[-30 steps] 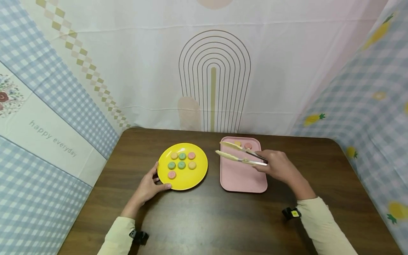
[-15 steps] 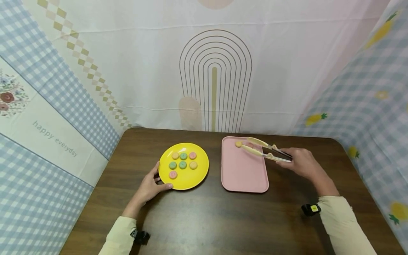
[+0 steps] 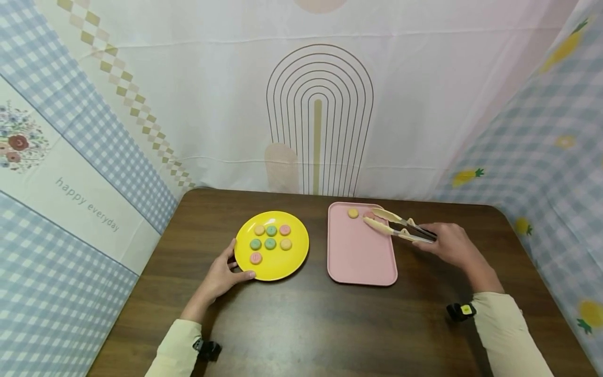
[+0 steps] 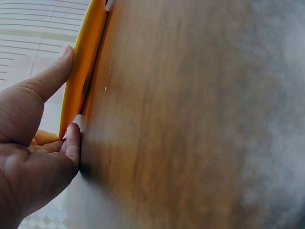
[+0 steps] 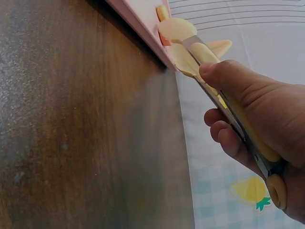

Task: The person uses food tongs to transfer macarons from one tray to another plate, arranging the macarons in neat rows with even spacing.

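Observation:
My left hand (image 3: 221, 276) holds the near left rim of a round yellow plate (image 3: 292, 264). In the left wrist view the thumb lies on the rim of the plate (image 4: 86, 62) and the fingers are at its edge. Several small pink, green and yellow macarons (image 3: 270, 244) lie on the plate. My right hand (image 3: 447, 243) grips cream-tipped tongs (image 3: 400, 233), their tips spread over the pink tray (image 3: 360, 262). A pink macaron (image 3: 368, 215) sits between or beside the tips, partly hidden by them. To its left lies a yellow macaron (image 3: 353, 213).
Plate and tray stand side by side on a dark wooden table (image 3: 301, 324), with bare wood between them. A printed cloth (image 3: 226, 104) hangs behind the table's far edge. Checked cloth (image 3: 556, 209) hangs at the right.
My right hand has moved right with the tongs, and their tips went from the tray's upper left to around the pink macaron. The left hand still holds the plate.

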Action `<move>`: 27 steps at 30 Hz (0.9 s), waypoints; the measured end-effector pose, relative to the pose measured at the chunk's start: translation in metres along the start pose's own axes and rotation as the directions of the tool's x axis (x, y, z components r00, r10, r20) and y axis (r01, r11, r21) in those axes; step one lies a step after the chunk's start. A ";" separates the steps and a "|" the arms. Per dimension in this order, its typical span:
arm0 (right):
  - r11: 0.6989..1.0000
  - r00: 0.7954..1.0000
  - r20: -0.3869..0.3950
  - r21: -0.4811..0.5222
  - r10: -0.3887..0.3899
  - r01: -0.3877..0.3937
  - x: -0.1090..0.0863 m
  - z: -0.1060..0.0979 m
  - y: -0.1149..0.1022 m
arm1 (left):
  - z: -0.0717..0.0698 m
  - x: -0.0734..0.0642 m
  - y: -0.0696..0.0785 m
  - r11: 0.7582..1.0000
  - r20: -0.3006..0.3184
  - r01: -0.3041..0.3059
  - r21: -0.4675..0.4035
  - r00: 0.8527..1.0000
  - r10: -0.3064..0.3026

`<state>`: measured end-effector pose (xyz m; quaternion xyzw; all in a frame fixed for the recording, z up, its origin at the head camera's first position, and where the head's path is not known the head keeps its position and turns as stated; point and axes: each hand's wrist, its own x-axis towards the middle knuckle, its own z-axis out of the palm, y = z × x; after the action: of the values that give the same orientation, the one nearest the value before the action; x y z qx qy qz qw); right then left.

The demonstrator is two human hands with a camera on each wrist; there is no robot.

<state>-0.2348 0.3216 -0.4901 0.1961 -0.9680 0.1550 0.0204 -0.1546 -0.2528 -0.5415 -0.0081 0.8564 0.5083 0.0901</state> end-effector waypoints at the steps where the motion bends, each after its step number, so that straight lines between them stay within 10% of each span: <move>1: 1.000 1.000 0.002 -0.002 -0.001 0.001 0.000 0.000 0.000 | 0.000 0.000 0.000 1.000 0.000 0.001 0.000 1.000 -0.001; 13: 1.000 1.000 -0.001 -0.009 -0.010 0.010 -0.001 -0.003 -0.003 | -0.001 0.000 0.000 1.000 -0.007 0.013 0.011 1.000 -0.012; 27: 0.990 0.968 -0.209 -0.024 -0.138 0.136 -0.012 -0.008 -0.036 | -0.001 0.000 -0.001 1.000 -0.004 0.001 0.007 1.000 -0.001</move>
<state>-0.2100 0.2971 -0.4728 0.2450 -0.9454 0.1683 0.1341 -0.1551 -0.2543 -0.5419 -0.0094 0.8582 0.5055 0.0886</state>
